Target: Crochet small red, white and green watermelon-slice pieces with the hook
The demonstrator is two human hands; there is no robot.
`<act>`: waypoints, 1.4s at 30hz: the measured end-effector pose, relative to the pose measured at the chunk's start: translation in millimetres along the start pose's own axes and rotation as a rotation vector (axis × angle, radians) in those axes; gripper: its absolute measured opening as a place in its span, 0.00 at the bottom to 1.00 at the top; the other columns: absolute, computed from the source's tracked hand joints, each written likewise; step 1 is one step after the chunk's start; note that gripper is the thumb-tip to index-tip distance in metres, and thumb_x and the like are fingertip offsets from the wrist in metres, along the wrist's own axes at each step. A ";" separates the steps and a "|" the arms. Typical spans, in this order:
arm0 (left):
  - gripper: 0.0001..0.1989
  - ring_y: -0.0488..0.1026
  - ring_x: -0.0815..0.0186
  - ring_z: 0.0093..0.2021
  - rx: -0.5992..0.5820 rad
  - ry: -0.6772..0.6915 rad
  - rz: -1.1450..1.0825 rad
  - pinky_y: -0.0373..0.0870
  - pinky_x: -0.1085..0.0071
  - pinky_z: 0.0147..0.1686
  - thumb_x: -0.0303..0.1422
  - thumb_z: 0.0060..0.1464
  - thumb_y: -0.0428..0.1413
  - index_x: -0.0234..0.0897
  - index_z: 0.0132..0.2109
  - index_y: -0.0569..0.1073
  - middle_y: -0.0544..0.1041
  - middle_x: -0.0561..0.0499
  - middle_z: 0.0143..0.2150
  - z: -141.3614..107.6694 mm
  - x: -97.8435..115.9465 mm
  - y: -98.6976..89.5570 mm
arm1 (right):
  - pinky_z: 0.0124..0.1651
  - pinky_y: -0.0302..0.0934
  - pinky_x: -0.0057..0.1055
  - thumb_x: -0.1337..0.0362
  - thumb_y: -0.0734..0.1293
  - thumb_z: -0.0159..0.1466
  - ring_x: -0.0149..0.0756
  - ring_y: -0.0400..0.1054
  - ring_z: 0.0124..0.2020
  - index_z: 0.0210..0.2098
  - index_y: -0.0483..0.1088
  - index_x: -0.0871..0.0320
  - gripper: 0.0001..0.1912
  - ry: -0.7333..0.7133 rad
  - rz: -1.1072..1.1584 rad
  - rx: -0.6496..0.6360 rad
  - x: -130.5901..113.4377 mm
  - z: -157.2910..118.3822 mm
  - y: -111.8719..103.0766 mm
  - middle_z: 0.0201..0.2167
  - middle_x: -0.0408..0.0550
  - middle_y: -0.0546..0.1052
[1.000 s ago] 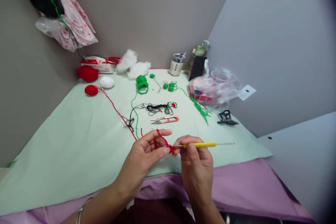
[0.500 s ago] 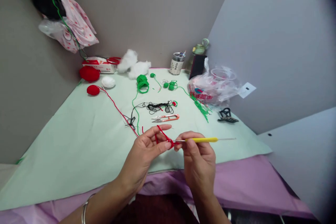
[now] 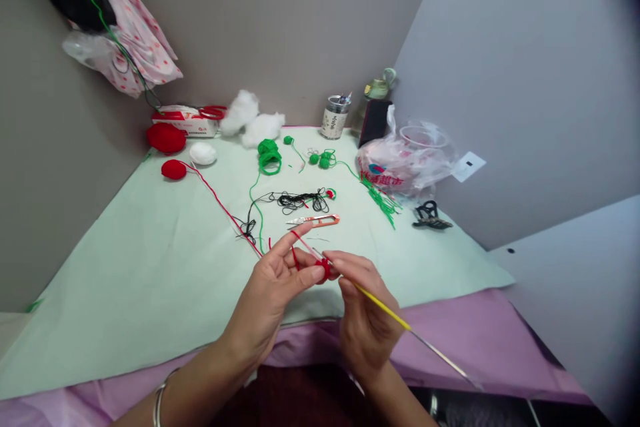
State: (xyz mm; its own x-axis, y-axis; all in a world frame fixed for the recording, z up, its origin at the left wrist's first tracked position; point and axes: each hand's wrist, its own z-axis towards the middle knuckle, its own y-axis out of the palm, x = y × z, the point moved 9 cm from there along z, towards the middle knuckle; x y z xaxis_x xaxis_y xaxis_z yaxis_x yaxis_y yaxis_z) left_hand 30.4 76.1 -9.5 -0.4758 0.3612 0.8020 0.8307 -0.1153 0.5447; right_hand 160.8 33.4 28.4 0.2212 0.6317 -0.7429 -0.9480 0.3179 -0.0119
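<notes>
My left hand [image 3: 275, 287] pinches a small red crocheted piece [image 3: 324, 270] between thumb and fingers. A strand of red yarn passes over its raised index finger. My right hand [image 3: 367, 307] is closed on a crochet hook with a yellow handle [image 3: 383, 307], its tip at the red piece and its rear end slanting down to the right. The red yarn runs back across the table to a small red ball [image 3: 173, 169]. Just beyond my left index finger lie orange-handled thread snips [image 3: 325, 220].
Black yarn [image 3: 300, 201], green yarn [image 3: 269, 157] and green cut strands [image 3: 383, 202] lie on the table. A plastic bag [image 3: 400, 163], black claw clip [image 3: 430, 215], pen can [image 3: 335, 117], white stuffing [image 3: 263, 129] and tissue box [image 3: 185, 123] stand farther back.
The hook has swung from nearly level to a slant, its rear end now low at the right. My right hand has turned with it. The view has shifted slightly.
</notes>
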 end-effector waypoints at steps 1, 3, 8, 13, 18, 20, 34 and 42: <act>0.35 0.74 0.69 0.37 -0.006 -0.007 0.004 0.67 0.70 0.47 0.30 0.54 0.72 0.42 0.67 0.73 0.79 0.57 0.33 0.2 -0.2 -0.1 | 0.48 0.74 0.39 0.70 0.65 0.74 0.39 0.78 0.47 0.53 0.80 0.44 0.17 0.040 0.054 0.016 4.1 0.5 -0.9 0.46 0.47 0.84; 0.36 0.75 0.68 0.37 -0.015 -0.011 0.011 0.67 0.70 0.47 0.30 0.54 0.72 0.41 0.68 0.72 0.80 0.56 0.33 1.0 -0.3 -0.5 | 0.43 0.74 0.36 0.67 0.67 0.74 0.37 0.78 0.42 0.49 0.81 0.44 0.13 0.141 0.175 0.044 14.8 1.6 -2.5 0.44 0.45 0.85; 0.33 0.75 0.68 0.38 -0.021 0.007 0.046 0.67 0.69 0.48 0.31 0.55 0.71 0.42 0.67 0.74 0.80 0.56 0.34 2.5 -0.5 -2.2 | 0.36 0.73 0.32 0.59 0.69 0.73 0.32 0.76 0.30 0.42 0.81 0.50 0.07 0.372 0.458 0.046 38.4 4.6 -1.1 0.37 0.45 0.85; 0.29 0.73 0.69 0.38 -0.001 0.061 0.111 0.67 0.70 0.47 0.31 0.55 0.71 0.44 0.63 0.77 0.77 0.57 0.33 2.7 1.4 -7.1 | 0.40 0.74 0.35 0.60 0.67 0.75 0.34 0.78 0.32 0.42 0.80 0.53 0.09 0.310 0.316 -0.023 30.0 6.7 -7.2 0.38 0.47 0.85; 0.26 0.73 0.68 0.37 0.015 0.128 0.231 0.69 0.70 0.44 0.31 0.57 0.69 0.43 0.62 0.78 0.77 0.57 0.32 2.5 7.1 -8.8 | 0.42 0.74 0.38 0.68 0.65 0.74 0.39 0.79 0.40 0.47 0.79 0.51 0.11 0.093 0.070 -0.118 5.7 8.9 -9.0 0.41 0.49 0.85; 0.25 0.74 0.68 0.36 0.019 0.140 0.266 0.70 0.70 0.44 0.31 0.57 0.69 0.42 0.61 0.78 0.77 0.57 0.31 2.2 9.3 -8.4 | 0.43 0.74 0.40 0.71 0.64 0.74 0.41 0.80 0.43 0.49 0.78 0.50 0.13 0.033 0.036 -0.176 -0.4 9.9 -5.6 0.42 0.49 0.85; 0.24 0.76 0.65 0.35 0.035 0.117 0.233 0.70 0.68 0.42 0.33 0.55 0.70 0.39 0.58 0.78 0.77 0.57 0.30 6.3 4.4 -12.0 | 0.45 0.74 0.37 0.75 0.63 0.73 0.38 0.79 0.44 0.51 0.77 0.48 0.17 0.017 -0.024 -0.178 3.9 4.4 -1.0 0.42 0.46 0.84; 0.32 0.73 0.69 0.35 -0.004 -0.088 -0.053 0.68 0.72 0.41 0.33 0.50 0.73 0.36 0.61 0.76 0.77 0.56 0.32 6.4 -19.3 -7.1 | 0.41 0.77 0.38 0.73 0.70 0.68 0.44 0.80 0.46 0.62 0.76 0.42 0.26 -0.321 -0.391 -0.160 -5.5 -14.8 6.4 0.47 0.51 0.82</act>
State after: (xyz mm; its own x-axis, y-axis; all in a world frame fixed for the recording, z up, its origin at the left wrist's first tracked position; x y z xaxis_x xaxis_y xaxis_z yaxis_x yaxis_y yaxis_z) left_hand 35.6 75.9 -30.4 -0.4913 0.4469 0.7476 0.8041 -0.0973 0.5865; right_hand 150.1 21.5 22.5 0.6005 0.6803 -0.4203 -0.7981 0.4770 -0.3682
